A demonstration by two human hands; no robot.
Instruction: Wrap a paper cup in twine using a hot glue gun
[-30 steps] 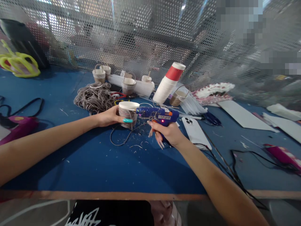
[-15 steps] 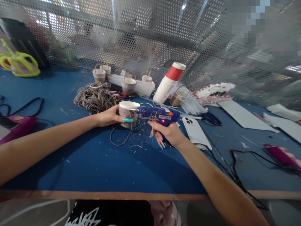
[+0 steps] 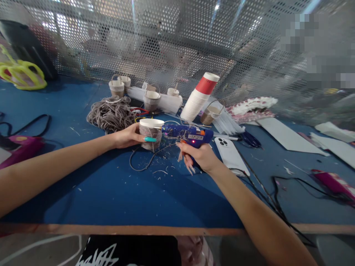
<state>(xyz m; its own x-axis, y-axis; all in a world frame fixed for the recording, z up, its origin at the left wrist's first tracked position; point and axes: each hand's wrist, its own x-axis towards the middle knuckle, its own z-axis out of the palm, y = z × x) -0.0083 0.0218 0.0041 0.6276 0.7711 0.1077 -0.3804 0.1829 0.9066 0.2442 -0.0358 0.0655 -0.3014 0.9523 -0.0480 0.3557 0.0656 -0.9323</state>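
My left hand (image 3: 130,136) is closed around the left side of a paper cup (image 3: 151,142) wrapped with grey cord, its white rim uncovered. In my right hand (image 3: 198,155) is a blue hot glue gun (image 3: 185,133) with a lit red light and stringy glue on its barrel. Its nozzle points left and is at the cup's side, just below the rim; contact is hard to tell. A loose length of grey cord (image 3: 140,170) runs from the cup in a curve on the table and back toward my right hand.
A heap of grey cord (image 3: 111,114) lies behind my left hand. Several small cord-wrapped cups, such as one (image 3: 152,100), stand farther back. A leaning stack of paper cups (image 3: 195,99), a white phone (image 3: 231,155), blue-handled scissors (image 3: 251,139) and black cables (image 3: 277,199) lie rightward.
The glue gun's nozzle has risen slightly toward the cup's rim. The cup and my left hand have shifted a little to the left, both grips unchanged.
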